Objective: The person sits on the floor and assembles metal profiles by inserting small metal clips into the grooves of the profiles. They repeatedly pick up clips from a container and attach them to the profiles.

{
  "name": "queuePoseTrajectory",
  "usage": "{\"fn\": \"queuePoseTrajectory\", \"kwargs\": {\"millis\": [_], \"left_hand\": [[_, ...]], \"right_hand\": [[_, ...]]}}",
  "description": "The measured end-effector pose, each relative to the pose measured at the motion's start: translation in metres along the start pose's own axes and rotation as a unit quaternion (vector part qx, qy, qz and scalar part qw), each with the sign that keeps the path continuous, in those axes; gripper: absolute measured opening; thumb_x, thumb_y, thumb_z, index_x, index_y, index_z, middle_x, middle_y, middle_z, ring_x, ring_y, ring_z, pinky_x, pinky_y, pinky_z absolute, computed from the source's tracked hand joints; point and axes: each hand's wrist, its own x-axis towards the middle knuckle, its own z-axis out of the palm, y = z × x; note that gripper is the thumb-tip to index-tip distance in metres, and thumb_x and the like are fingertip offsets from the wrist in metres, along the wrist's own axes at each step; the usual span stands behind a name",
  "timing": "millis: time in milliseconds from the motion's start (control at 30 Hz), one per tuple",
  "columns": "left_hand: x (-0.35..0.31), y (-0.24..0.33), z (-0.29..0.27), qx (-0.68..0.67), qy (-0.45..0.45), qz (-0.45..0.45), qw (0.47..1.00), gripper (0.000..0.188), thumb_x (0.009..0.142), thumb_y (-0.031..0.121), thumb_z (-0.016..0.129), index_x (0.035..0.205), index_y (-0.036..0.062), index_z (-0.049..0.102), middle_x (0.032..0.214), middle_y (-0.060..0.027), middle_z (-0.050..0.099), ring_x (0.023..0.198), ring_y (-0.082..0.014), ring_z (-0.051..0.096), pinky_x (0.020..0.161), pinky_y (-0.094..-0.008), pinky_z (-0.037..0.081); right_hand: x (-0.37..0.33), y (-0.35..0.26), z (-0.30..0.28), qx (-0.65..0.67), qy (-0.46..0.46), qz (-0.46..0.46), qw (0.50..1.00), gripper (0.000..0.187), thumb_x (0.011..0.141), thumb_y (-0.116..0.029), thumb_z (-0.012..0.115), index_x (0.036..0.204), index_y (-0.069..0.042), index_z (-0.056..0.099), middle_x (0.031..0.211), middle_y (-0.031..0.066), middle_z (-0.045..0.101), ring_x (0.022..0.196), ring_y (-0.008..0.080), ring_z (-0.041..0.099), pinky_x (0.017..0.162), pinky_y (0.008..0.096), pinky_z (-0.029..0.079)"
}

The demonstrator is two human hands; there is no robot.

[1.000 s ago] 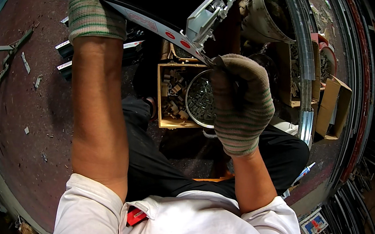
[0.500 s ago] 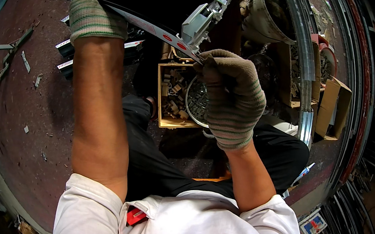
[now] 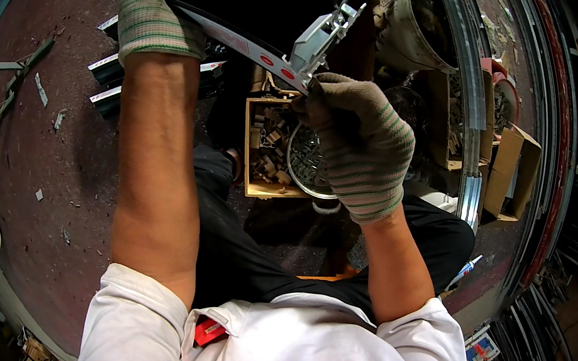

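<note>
A long dark metal profile (image 3: 245,45) with a pale printed film along its near edge stretches across the top. My left hand (image 3: 156,22), in a striped knit glove, is closed around its left part, thumb up. At the profile's right end, my gloved right hand (image 3: 358,142) is closed, thumb and fingers pinching at the tip; what else may be inside the fist is hidden. Just above those fingertips, a silver metal fitting (image 3: 317,39) stands up at the profile's end.
Below the profile, a wooden box (image 3: 272,191) of small brown blocks adjoins a round metal bowl (image 3: 307,157) of small metal parts. A bucket (image 3: 402,22), cardboard boxes (image 3: 510,172) and long rails (image 3: 482,112) are at the right. Short profiles (image 3: 103,97) lie on the left floor.
Both hands have shifted slightly right with the profile and its fitting, which sits a little lower. A pale, blurred thing has moved at the far left edge.
</note>
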Motion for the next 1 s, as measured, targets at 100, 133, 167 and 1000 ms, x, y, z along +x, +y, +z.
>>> {"fn": "queuePoseTrajectory", "kwargs": {"millis": [100,133,167,1000], "left_hand": [[-0.009,0.002,0.004,0.011,-0.030,0.007,0.999,0.040,0.088,0.024,0.069,0.118,-0.0007,0.060,0.112,-0.0168,0.067,0.105,-0.0296,0.064,0.096,-0.0501,0.053],[-0.010,0.002,0.004,-0.002,-0.049,0.003,0.999,0.040,0.089,0.026,0.067,0.119,0.0001,0.059,0.114,-0.0165,0.066,0.107,-0.0295,0.063,0.097,-0.0493,0.052],[-0.012,0.004,0.008,-0.016,-0.070,0.003,0.997,0.041,0.090,0.027,0.066,0.121,0.0009,0.058,0.116,-0.0162,0.065,0.109,-0.0294,0.062,0.097,-0.0484,0.052],[-0.099,-0.036,0.049,0.206,-0.577,-0.109,0.783,0.058,0.090,0.060,0.062,0.102,0.0041,0.072,0.091,-0.0139,0.075,0.078,-0.0197,0.074,0.070,-0.0292,0.060]], "right_hand": [[-0.001,0.001,-0.002,0.074,0.034,0.032,0.996,0.015,0.090,0.003,0.068,0.104,-0.002,0.066,0.095,0.0057,0.071,0.083,0.0087,0.067,0.072,0.0217,0.055],[-0.003,-0.004,-0.003,0.145,0.054,0.070,0.985,0.024,0.092,0.002,0.066,0.115,-0.002,0.062,0.101,0.0065,0.070,0.088,0.0094,0.067,0.076,0.0222,0.056],[-0.005,-0.009,-0.002,0.217,0.073,0.105,0.968,0.034,0.093,0.000,0.065,0.126,-0.002,0.057,0.107,0.0073,0.068,0.094,0.0102,0.066,0.080,0.0227,0.056],[0.122,-0.045,-0.164,0.174,0.301,-0.009,0.938,0.037,0.094,-0.036,0.060,0.124,-0.014,0.059,0.130,0.0114,0.059,0.122,0.0223,0.054,0.108,0.0437,0.040]]}}
